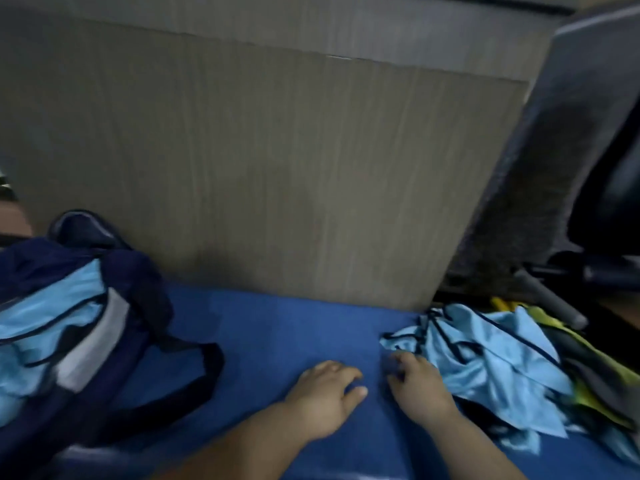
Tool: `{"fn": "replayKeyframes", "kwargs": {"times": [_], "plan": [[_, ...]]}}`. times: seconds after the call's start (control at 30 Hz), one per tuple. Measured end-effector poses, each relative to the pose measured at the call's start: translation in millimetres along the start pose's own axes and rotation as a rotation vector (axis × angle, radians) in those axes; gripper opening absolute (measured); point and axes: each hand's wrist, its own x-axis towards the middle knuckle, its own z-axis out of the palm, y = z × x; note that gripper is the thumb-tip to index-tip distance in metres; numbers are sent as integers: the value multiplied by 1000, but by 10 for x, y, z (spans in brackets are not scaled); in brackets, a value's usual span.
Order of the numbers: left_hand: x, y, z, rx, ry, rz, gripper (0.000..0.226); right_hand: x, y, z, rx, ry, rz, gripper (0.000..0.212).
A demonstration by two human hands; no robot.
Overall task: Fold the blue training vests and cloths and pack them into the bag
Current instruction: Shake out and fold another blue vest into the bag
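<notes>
— Holding anything?
— The left hand (325, 393) lies relaxed on the blue surface (277, 334). The right hand (419, 386) curls against the vest pile (491, 362), its grip too blurred to tell. Packed vests (52, 306) fill the bag (138, 282), far left.

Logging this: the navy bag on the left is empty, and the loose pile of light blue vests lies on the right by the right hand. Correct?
Not empty: the head view shows the navy bag on the left already holding light blue fabric. The loose pile of light blue vests does lie on the right by the right hand.
</notes>
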Motion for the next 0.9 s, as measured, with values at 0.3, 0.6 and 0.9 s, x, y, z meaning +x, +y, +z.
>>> {"fn": "replayKeyframes", "kwargs": {"times": [0.3, 0.6, 0.9], "plan": [[426, 410, 414, 31, 35, 23, 51, -215, 609, -410, -193, 611, -96, 48], [391, 316, 445, -363, 111, -6, 77, -7, 897, -692, -192, 384, 290, 74], [322, 413, 280, -659, 27, -145, 55, -192, 256, -516, 289, 232, -59, 15]]}}
